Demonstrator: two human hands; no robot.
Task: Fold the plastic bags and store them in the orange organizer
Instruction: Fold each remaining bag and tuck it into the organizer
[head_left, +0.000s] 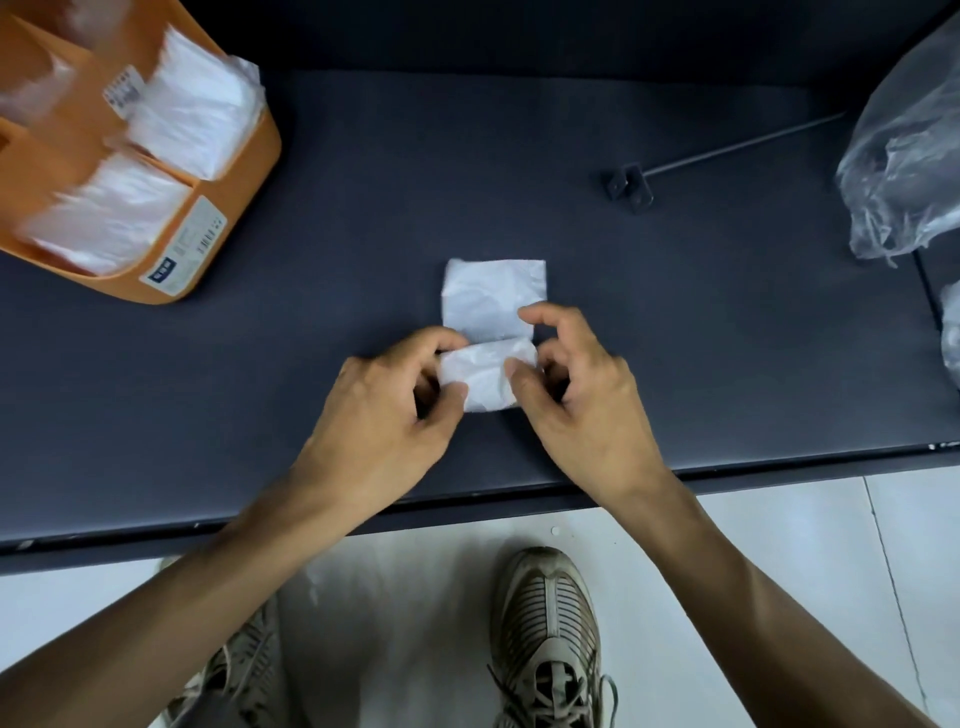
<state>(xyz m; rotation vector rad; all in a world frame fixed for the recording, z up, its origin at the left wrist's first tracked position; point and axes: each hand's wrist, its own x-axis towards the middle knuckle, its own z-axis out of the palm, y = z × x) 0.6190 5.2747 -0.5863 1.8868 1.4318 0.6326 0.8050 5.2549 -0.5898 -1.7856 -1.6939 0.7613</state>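
A white plastic bag (493, 296), folded into a narrow strip, lies in the middle of the dark table (363, 234). Its near end is rolled up off the surface. My left hand (395, 400) pinches the left side of that rolled end between thumb and fingers. My right hand (571, 384) pinches its right side in the same way. The far part of the strip lies flat. The orange organizer (244, 176) stands at the far left, and its compartments hold several folded white bags.
A heap of crumpled clear plastic bags (904, 156) sits at the far right edge. A thin metal rod with a small bracket (631, 184) lies behind the strip, to the right. The table's front edge runs just under my wrists, with my shoes on the floor below.
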